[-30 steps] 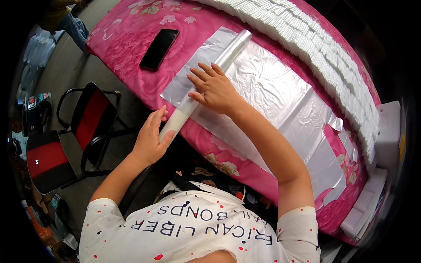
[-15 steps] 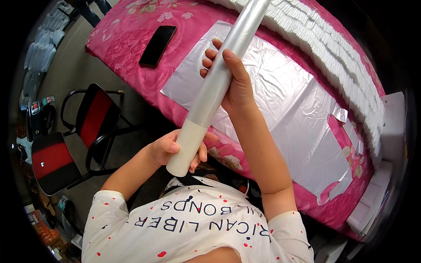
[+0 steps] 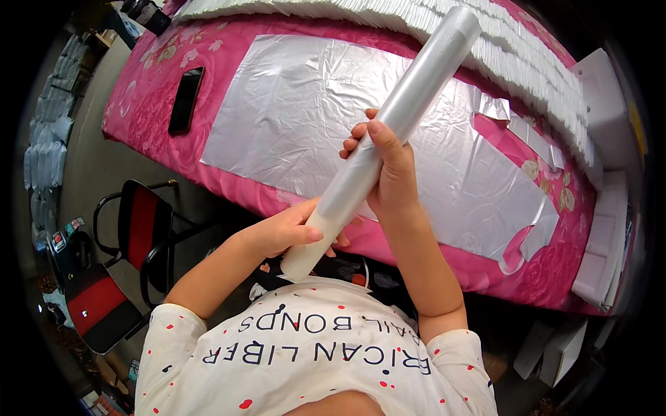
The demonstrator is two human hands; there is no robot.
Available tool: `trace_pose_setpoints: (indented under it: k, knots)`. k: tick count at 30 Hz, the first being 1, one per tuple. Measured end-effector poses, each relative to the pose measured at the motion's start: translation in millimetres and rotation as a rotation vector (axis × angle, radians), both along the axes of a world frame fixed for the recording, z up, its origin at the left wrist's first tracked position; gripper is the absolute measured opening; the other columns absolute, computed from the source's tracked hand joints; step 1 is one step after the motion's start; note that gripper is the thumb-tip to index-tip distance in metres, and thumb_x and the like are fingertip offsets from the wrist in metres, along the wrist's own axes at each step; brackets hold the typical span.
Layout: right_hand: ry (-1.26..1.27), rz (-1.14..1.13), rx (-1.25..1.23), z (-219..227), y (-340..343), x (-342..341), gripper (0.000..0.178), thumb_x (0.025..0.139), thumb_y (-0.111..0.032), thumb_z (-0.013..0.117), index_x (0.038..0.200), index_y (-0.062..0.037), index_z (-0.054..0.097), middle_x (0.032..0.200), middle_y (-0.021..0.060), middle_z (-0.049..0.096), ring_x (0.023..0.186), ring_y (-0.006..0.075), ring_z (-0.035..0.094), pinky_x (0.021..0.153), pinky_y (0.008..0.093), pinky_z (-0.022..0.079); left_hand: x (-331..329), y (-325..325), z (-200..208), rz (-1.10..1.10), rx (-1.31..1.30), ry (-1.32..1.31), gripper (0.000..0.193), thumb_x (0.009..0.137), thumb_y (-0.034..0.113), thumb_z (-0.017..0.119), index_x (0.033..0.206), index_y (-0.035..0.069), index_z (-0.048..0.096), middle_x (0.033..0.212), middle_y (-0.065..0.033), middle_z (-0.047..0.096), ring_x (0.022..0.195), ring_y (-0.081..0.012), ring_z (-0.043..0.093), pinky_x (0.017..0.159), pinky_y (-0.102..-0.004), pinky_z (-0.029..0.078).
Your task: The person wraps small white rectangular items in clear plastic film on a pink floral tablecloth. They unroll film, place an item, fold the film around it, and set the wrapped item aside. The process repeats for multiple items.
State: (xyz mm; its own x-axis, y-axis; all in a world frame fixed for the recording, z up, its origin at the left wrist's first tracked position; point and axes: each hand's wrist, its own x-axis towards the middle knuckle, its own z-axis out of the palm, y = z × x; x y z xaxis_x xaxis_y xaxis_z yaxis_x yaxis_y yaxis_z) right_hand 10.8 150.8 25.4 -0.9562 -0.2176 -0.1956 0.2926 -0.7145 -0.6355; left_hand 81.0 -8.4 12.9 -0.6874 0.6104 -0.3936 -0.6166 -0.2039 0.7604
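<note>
A long roll of clear plastic film (image 3: 409, 93) slants across the middle, its far end up to the right and its pale core end close to my shirt. My right hand (image 3: 388, 156) wraps around the roll near its middle, thumb on top. My left hand (image 3: 295, 232) grips the near end by the bare pale part, some fingers hidden underneath. Beneath the roll, a silvery plastic sheet (image 3: 277, 111) lies spread on the pink flowered tablecloth (image 3: 149, 107), wrinkled, with a cut-out shape at its right end.
A black phone (image 3: 186, 100) lies left of the sheet. Rows of stacked white folded pieces (image 3: 527, 83) line the table's far edge. White foam boxes (image 3: 603, 236) stand at the right. A red-and-black chair (image 3: 142, 225) is at the left.
The roll has tilted further to the right, its far end now in view. My view has turned, so the phone and chair appear shifted left. Both hands keep their hold.
</note>
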Motion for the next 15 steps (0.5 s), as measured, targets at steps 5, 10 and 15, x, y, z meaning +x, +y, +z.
trace_pose_setpoints:
  k: [5, 10, 15]
  knots:
    - [-0.131, 0.029, 0.098, -27.0, 1.4, 20.5, 0.054, 0.078, -0.021, 0.070, 0.116, -0.0001, 0.039, 0.090, 0.0097, 0.055, 0.083, 0.0183, 0.058, 0.075, 0.0325, 0.051, 3.0, 23.7, -7.8, 0.116, -0.341, 0.019, 0.046, 0.091, 0.043, 0.038, 0.110, 0.002, 0.047, 0.083, -0.0059, 0.055, 0.072, -0.0130, 0.055, 0.061, -0.0280, 0.050]
    - [-0.210, -0.132, 0.060, -43.0, 60.8, -15.9, 0.054, 0.077, -0.019, 0.070, 0.117, -0.0002, 0.040, 0.096, 0.0116, 0.057, 0.090, 0.0206, 0.058, 0.080, 0.0333, 0.050, 14.6, -6.2, -11.0, -0.117, -0.400, -0.285, 0.038, 0.092, 0.039, 0.043, 0.103, 0.004, 0.051, 0.074, -0.0043, 0.056, 0.063, -0.0120, 0.055, 0.058, -0.0263, 0.049]
    - [-0.056, -0.323, 0.407, -47.2, 148.3, -50.1, 0.037, 0.083, -0.013, 0.061, 0.113, 0.0004, 0.047, 0.100, 0.0087, 0.060, 0.091, 0.0143, 0.057, 0.078, 0.0257, 0.046, 33.6, -18.5, -10.3, -0.250, -0.476, -0.225, 0.042, 0.082, 0.031, 0.058, 0.110, 0.000, 0.054, 0.072, -0.0044, 0.054, 0.062, -0.0120, 0.054, 0.058, -0.0258, 0.047]
